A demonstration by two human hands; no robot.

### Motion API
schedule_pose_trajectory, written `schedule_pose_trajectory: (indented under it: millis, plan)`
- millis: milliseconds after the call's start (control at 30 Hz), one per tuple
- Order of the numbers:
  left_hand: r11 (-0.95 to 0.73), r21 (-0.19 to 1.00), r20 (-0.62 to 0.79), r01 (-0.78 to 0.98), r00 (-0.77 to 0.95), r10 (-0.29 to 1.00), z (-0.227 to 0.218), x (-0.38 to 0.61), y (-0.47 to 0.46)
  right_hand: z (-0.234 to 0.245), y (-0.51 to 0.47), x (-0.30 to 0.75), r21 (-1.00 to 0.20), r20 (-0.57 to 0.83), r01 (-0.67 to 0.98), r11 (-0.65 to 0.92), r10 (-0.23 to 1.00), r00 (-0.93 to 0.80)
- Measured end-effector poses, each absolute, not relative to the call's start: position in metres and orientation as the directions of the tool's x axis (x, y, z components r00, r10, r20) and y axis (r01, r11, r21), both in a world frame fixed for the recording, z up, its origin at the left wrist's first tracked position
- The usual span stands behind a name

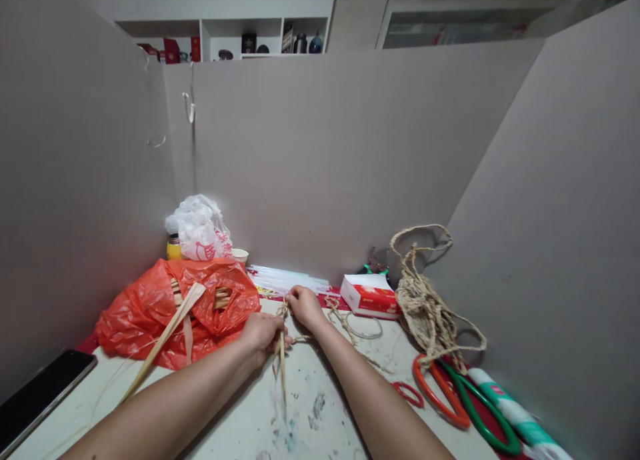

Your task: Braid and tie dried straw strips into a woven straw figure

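Near the middle of the table, my left hand (263, 335) is closed around a small piece of braided straw (283, 309). Flat straw strips (283, 373) hang down below its fingers. My right hand (305, 305), just above and to the right, pinches the top of the same braid; its fingertips are partly hidden. Beside my right forearm, a thin straw rope (345, 320) trails across the table. To the left of my left hand lies a red plastic bag (135, 313) with straw bundles showing through its opening, and a long pale straw strip (167, 337) leans across it.
A coil of straw rope (425, 307) rests at the right, above large scissors with orange and green handles (483, 413). A red-and-white box (370, 297) and glue sticks (290, 278) lie at the back. A phone (45, 397) is at left. Grey partitions (310, 153) enclose the table.
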State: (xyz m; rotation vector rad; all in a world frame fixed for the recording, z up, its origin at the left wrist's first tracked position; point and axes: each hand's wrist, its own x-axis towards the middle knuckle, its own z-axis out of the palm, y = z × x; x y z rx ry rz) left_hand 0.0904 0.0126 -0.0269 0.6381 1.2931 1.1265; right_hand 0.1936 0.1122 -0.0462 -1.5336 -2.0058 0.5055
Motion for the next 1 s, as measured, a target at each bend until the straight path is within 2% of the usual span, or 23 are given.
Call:
schedule_pose_trajectory:
  millis: [133, 367, 500, 633, 700, 767, 867, 933, 1000]
  plan:
    - [0.394, 0.860, -0.442, -0.324, -0.087, 0.893, -0.029, 0.089, 0.021, -0.046, 0.114, 0.195, -0.588, 0.179, 0.772, 0.241, 0.970, -0.166]
    - [0.479, 0.810, -0.516, -0.338, -0.023, 0.856, -0.025, 0.089, 0.011, -0.040, 0.107, 0.194, -0.604, 0.126, 0.747, 0.279, 0.958, -0.256]
    - [0.493, 0.801, -0.525, -0.339, -0.003, 0.851, -0.023, 0.084, 0.006, -0.027, 0.099, 0.202, -0.622, 0.082, 0.744, 0.245, 0.965, -0.249]
    - [0.569, 0.751, -0.562, -0.335, 0.129, 0.817, -0.021, 0.073, 0.009, -0.008, 0.093, 0.218, -0.654, 0.007, 0.717, 0.242, 0.949, -0.314]
    - [0.603, 0.723, -0.563, -0.337, 0.218, 0.797, -0.022, 0.067, 0.011, 0.001, 0.089, 0.226, -0.689, -0.110, 0.681, 0.247, 0.893, -0.436]
    - [0.597, 0.719, -0.526, -0.356, 0.284, 0.802, -0.024, 0.062, 0.013, 0.008, 0.086, 0.232, -0.742, -0.246, 0.624, 0.244, 0.766, -0.593]
    - [0.572, 0.720, -0.469, -0.393, 0.332, 0.818, -0.027, 0.057, 0.014, 0.012, 0.077, 0.232, -0.796, -0.332, 0.550, 0.253, 0.579, -0.745]
    - [0.573, 0.714, -0.459, -0.403, 0.349, 0.817, -0.029, 0.055, 0.014, 0.008, 0.069, 0.227, -0.777, -0.331, 0.558, 0.291, 0.565, -0.756]
    - [0.562, 0.730, -0.436, -0.390, 0.369, 0.821, -0.030, 0.054, 0.013, 0.003, 0.061, 0.224, -0.717, -0.296, 0.601, 0.354, 0.625, -0.722]
